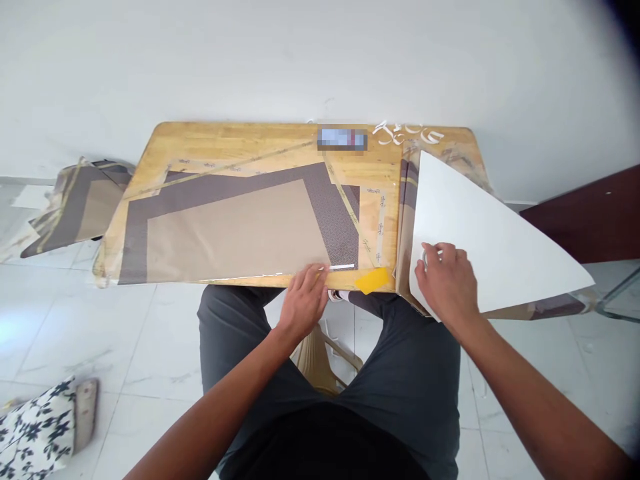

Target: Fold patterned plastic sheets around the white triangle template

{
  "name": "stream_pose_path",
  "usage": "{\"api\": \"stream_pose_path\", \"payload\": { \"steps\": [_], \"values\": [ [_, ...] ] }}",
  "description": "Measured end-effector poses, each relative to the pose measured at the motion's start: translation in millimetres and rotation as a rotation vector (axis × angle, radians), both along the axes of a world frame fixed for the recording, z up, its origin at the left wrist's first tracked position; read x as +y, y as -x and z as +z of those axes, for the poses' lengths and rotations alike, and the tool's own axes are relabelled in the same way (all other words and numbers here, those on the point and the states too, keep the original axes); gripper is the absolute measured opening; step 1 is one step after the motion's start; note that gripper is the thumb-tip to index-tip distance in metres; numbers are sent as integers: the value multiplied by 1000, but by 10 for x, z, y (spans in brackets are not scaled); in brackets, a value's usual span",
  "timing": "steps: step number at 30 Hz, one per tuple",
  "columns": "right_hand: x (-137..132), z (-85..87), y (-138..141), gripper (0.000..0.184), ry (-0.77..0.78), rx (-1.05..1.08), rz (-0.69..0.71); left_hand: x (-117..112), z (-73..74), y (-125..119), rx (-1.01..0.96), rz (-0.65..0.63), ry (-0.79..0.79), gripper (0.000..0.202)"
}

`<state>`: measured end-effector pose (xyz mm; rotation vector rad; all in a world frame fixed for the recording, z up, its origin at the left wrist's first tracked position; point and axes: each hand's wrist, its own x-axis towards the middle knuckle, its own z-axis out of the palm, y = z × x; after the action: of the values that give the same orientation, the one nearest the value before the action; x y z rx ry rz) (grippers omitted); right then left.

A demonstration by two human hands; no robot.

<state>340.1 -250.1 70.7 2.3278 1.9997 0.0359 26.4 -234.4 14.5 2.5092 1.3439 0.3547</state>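
Note:
My left hand [303, 301] rests at the near edge of a small wooden table [200, 143], fingers curled and pinching the corner of a tan and dark brown sheet [235, 233] that lies flat on the table. My right hand [447, 281] presses on a white sheet [480, 233] at the table's right end, fingers bent around something small and round that I cannot make out. A yellow scraper [371, 280] lies on the table edge between the two hands.
White cut-out letters [407, 135] lie at the table's far right. More brown sheets [80, 207] hang off to the left. A dark wooden piece of furniture [585, 217] stands on the right. A floral cloth [35, 427] lies on the white tiled floor.

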Motion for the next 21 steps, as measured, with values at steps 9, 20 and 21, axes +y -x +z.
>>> {"api": "stream_pose_path", "payload": {
  "steps": [9, 20, 21],
  "values": [
    [-262, -718, 1227, 67, -2, 339, 353, -126, -208, 273, 81, 166, -40, 58],
    [-357, -846, 1162, 72, -7, 349, 266, -88, -274, 469, 34, 133, 3, 64],
    [-364, -859, 1164, 73, -6, 349, 262, -87, -284, 473, 23, 130, 7, 64]
  ]
}}
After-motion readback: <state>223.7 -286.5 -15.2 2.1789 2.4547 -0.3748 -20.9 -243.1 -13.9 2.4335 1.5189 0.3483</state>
